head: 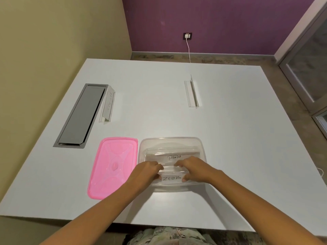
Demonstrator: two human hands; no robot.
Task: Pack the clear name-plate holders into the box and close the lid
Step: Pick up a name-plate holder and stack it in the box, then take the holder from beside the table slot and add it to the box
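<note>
Clear box (170, 138) is on the white table (230, 138) near the front edge, open, with no lid on it.

Two holders are inside, both lying along the box's long axis:
- PANDA holder (174, 157) in the back half, label readable from the person's side.
- ZEBRA holder (172, 178) in the front half, close to the near wall.

The hands hide whether the two holders touch.

Both hands are in the box, on the ZEBRA holder. Left hand (150, 171) grips its left end, fingers curled over the top edge and thumb on the label face. Right hand (192, 167) grips the right end the same way, with the thumb tip pressed beside the lettering.

Pink lid (113, 167) lies flat on the table just left of the box, long sides parallel. I can't tell if the edges actually touch.

Two holders are outside the box:
- Third holder (108, 105) stands far left, just beside the right edge of the grey hatch (80, 117) set into the tabletop. It has a paper insert, but the writing is unreadable.
- Fourth holder (192, 93) stands far centre, well apart from everything and seen nearly edge-on. I can't tell what's in it.

Wall socket (187, 36) behind the table has a white plug in it, cable hanging down.
</note>
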